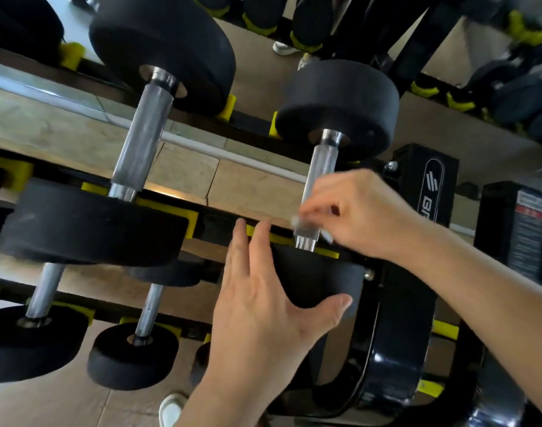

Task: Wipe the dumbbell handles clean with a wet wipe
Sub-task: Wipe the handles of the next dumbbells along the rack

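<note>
steel handle pinched through a wipe by right hand; left hand, fingers straight, touches the weight.

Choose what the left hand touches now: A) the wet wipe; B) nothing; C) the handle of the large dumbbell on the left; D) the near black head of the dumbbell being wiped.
D: the left hand lies on that near head, while the right hand holds the wet wipe at the handle.

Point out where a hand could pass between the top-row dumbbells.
Open gap between the large dumbbell's handle and the small dumbbell's handle. Crowded at the small handle's near end: right grip pinches the wipe, left grip rests on its head.
</note>
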Motion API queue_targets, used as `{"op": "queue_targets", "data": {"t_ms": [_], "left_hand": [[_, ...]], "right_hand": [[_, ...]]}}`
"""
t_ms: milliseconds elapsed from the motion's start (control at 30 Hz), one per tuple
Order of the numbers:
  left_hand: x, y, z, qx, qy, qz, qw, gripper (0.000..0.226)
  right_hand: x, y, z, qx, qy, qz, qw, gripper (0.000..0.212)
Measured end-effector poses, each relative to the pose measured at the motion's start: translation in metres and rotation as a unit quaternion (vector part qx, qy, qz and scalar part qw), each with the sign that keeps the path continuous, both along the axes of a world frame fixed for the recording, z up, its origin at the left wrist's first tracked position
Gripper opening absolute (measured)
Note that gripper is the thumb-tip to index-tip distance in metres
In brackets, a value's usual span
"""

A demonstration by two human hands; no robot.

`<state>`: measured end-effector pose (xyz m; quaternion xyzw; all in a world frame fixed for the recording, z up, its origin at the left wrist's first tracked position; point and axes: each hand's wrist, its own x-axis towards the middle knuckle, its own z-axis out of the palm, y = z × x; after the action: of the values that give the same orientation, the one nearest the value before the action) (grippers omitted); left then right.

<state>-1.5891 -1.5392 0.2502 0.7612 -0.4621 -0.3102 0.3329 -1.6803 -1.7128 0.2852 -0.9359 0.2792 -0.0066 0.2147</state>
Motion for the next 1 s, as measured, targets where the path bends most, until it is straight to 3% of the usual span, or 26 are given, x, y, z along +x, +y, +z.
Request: {"op": "queue_targets", "data": {"t_ms": [100, 267, 433, 567, 667, 733, 800, 900, 933, 1000], "left_hand": [[-0.001, 0.001, -0.001, -0.013, -0.011, 0.006, 1.000, 0.119], [0.000, 0.002, -0.004, -0.019, -0.013, 0.010, 1.000, 0.117], [0.003, 0.003, -0.002, -0.001, -0.007, 0.004, 1.000, 0.115], [0.005, 0.001, 0.000, 0.006, -0.005, 0.001, 1.000, 0.114], [0.005, 0.001, 0.001, -0.004, -0.045, -0.013, 0.999, 0.108], [0.006, 0.000, 0.001, -0.007, -0.063, -0.017, 0.998, 0.109], [0.006, -0.001, 0.001, 0.010, -0.068, -0.026, 0.997, 0.112], [0.005, -0.001, 0.000, 0.018, -0.074, -0.026, 0.997, 0.111], [0.006, -0.001, 0.000, 0.026, -0.077, -0.030, 0.996, 0.109], [0.010, -0.002, 0.002, 0.035, -0.101, -0.053, 0.993, 0.101]], "right_hand": [[0.006, -0.011, -0.001, -0.073, -0.083, -0.088, 0.990, 0.014], [0.004, 0.013, 0.004, 0.041, 0.080, 0.059, 0.994, 0.018], [0.014, -0.003, 0.001, -0.064, 0.011, 0.004, 0.998, 0.022], [0.013, 0.009, 0.002, 0.014, 0.088, 0.109, 0.990, 0.017], [0.016, -0.022, 0.001, -0.124, -0.006, 0.032, 0.992, 0.011], [0.016, -0.024, 0.002, -0.133, -0.052, -0.035, 0.989, 0.011], [0.018, -0.005, 0.003, -0.089, 0.026, 0.048, 0.994, 0.017], [0.030, 0.006, 0.013, 0.029, 0.182, 0.158, 0.970, 0.018], [0.033, -0.001, 0.015, 0.027, 0.194, 0.163, 0.967, 0.017], [0.034, -0.020, 0.015, -0.080, 0.179, 0.141, 0.970, 0.018]]}}
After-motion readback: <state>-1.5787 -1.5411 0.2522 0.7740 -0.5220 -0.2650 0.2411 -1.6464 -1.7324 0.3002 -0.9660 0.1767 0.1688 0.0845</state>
